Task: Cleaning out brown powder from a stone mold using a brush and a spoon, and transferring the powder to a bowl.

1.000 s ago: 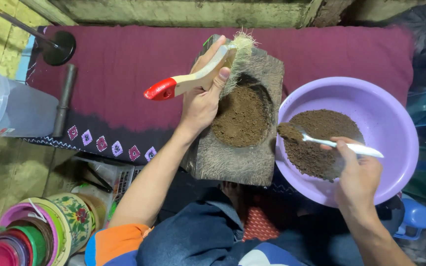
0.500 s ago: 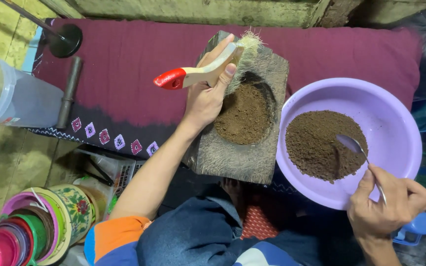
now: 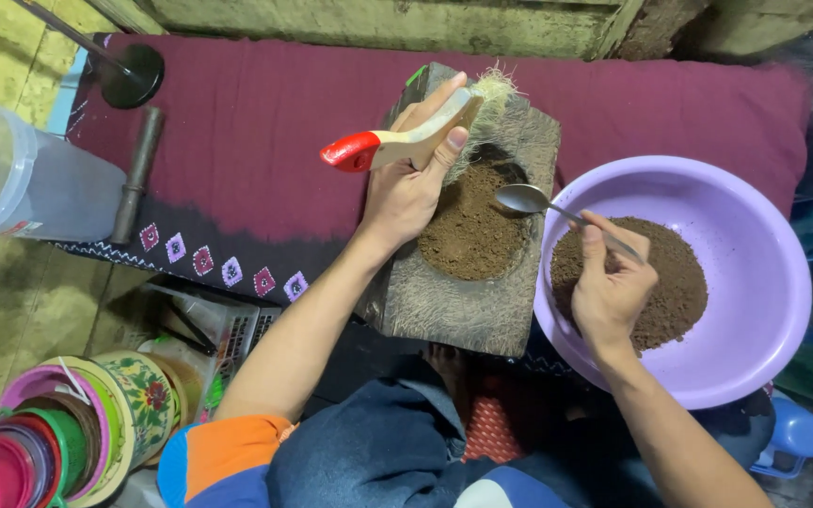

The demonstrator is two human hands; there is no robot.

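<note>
Your left hand (image 3: 405,188) is closed around a brush (image 3: 406,139) with a pale wooden body and a red handle tip; the thumb lies on top, and the red end points away to the left of the hand. The bristles of the brush are just past your fingertips and rest on the far rim of a grey stone mortar (image 3: 468,310), which stands directly under and in front of this hand. In the hollow of the mortar there is brown powder (image 3: 470,226), just to the right of your left wrist. Your right hand (image 3: 611,287) is closed on the handle of a metal spoon (image 3: 536,200); the spoon bowl reaches to the left of the hand and hangs over the right edge of the mortar, between your two hands. I cannot tell if there is powder in the spoon. Under your right hand is a purple plastic basin (image 3: 764,282), and a heap of the same brown powder lies in it, partly hidden behind your fingers. The mortar touches the basin rim. Far to the left of your left hand stands a clear plastic container (image 3: 21,179) on a dark red cloth (image 3: 256,122).
</note>
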